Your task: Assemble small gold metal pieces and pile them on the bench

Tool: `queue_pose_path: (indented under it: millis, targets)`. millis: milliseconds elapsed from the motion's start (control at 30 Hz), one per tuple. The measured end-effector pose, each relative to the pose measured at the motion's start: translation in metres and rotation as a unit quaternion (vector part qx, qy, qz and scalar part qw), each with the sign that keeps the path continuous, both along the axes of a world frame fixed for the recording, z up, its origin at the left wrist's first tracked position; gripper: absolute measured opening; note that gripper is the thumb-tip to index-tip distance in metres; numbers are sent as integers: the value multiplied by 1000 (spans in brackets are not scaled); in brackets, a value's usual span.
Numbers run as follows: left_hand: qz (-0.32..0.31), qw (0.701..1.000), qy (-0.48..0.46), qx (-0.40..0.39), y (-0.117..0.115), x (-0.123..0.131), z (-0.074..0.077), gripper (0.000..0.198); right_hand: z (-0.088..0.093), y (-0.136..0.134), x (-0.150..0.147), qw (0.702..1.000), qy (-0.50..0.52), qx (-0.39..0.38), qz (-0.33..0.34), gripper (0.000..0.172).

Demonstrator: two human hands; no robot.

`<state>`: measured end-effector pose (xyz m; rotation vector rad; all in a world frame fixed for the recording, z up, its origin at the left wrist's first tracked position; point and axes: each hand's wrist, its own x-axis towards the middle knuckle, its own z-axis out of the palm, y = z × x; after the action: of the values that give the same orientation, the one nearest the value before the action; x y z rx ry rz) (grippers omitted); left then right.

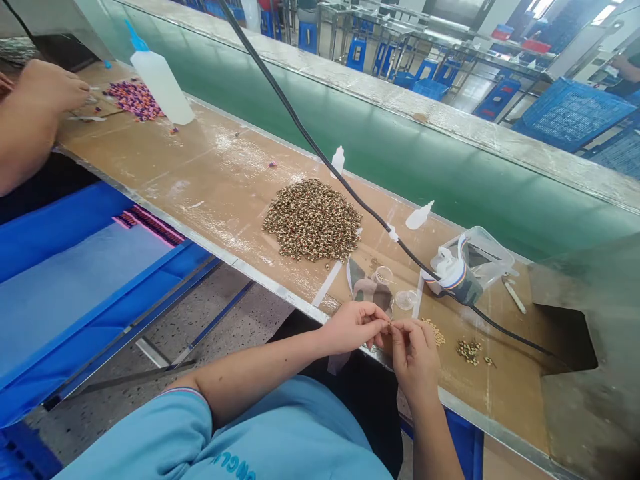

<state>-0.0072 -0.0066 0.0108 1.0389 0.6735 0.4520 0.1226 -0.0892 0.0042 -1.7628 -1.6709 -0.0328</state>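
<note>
My left hand (353,327) and my right hand (413,353) meet at the near edge of the brown worktop (210,180). Both pinch a tiny part between thumb and fingertips; it is too small to name. Just right of my right hand lie a small cluster of pale beads (436,331) and a few gold-coloured pieces (469,349). A large heap of small gold and dark beads (313,219) sits further up the worktop, apart from both hands.
A black cable (320,153) crosses the worktop to a taped tool (457,277) in a clear plastic tray (493,257). Small white dropper bottles (419,215) and a big squeeze bottle (161,81) stand there. Another person's arm (30,113) works near purple beads (134,99). A blue bin (75,267) is at left.
</note>
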Motion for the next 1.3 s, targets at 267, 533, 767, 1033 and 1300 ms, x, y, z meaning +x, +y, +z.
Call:
queue_pose_path:
  millis: [267, 533, 767, 1033, 1300]
  targets:
    - [7, 1000, 6, 29, -3, 0, -2, 16, -4, 0, -2, 1000, -25, 4, -6, 17]
    - [-1, 1000, 14, 22, 0, 1, -3, 10, -4, 3, -4, 1000, -15, 25, -4, 12]
    - [10, 1000, -6, 28, -5, 0, -11, 15, -8, 2, 4, 999, -17, 41, -1, 15]
    - [226, 862, 240, 386, 53, -65, 2, 13, -10, 3, 9, 999, -20, 43, -13, 29]
    - [167, 795, 372, 449, 72, -63, 3, 12, -7, 2, 7, 999, 19, 29, -35, 27]
